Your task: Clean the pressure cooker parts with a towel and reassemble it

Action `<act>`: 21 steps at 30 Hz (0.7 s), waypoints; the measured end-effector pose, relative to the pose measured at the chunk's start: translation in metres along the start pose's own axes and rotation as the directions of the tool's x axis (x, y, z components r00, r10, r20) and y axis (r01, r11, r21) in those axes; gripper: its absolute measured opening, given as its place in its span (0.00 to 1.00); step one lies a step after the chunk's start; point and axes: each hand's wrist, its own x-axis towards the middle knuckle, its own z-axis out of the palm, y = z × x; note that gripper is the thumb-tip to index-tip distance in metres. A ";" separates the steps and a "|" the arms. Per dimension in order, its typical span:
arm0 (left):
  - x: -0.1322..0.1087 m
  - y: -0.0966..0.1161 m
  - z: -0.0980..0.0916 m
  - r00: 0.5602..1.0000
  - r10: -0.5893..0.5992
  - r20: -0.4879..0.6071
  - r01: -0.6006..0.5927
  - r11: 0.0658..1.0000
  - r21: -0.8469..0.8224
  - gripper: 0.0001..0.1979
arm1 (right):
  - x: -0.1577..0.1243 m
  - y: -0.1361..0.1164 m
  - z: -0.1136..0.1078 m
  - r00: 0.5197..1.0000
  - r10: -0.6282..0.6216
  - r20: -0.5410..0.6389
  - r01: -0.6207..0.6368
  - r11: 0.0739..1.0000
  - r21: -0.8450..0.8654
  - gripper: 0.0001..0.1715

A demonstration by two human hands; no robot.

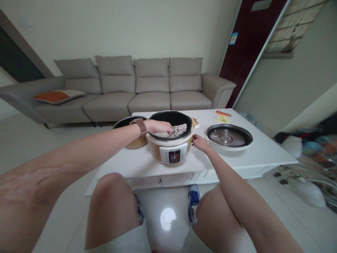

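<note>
An electric pressure cooker (155, 151) with a white and gold body and a front control panel stands on the white table, its dark inside exposed. My left hand (162, 128), a brown watch at the wrist, reaches over its rim and is closed on a patterned cloth (180, 130) at the inner wall. Against the cooker's right side, my right hand (199, 143) has its fingers curled, gripping the body. To the right lies the cooker's round lid (238, 146), underside up. Left of the cooker and partly behind my left forearm is a round pot (135, 144) with a dark interior.
On the white table (265, 154), an orange-handled tool (223, 113) and a yellow piece of cloth or paper (223, 119) lie at the back right. A grey sofa (150, 98) stands behind it. Assorted items (308, 186) crowd the floor at right.
</note>
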 end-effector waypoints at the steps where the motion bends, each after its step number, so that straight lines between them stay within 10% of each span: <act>1: 0.000 -0.001 0.000 1.000 0.010 -0.004 -0.010 1.000 0.002 0.09 | 0.000 0.000 0.000 1.000 0.000 0.001 0.000 1.000 0.000 0.06; 14: -0.013 0.010 -0.032 0.976 -0.143 -0.164 0.119 0.982 -0.147 0.10 | -0.003 -0.001 -0.001 1.000 0.002 0.015 -0.002 1.000 -0.005 0.04; 21: -0.011 0.008 -0.072 0.839 -0.321 -0.438 0.173 0.923 -0.345 0.12 | -0.001 0.000 -0.001 1.000 -0.003 0.022 0.003 1.000 -0.008 0.04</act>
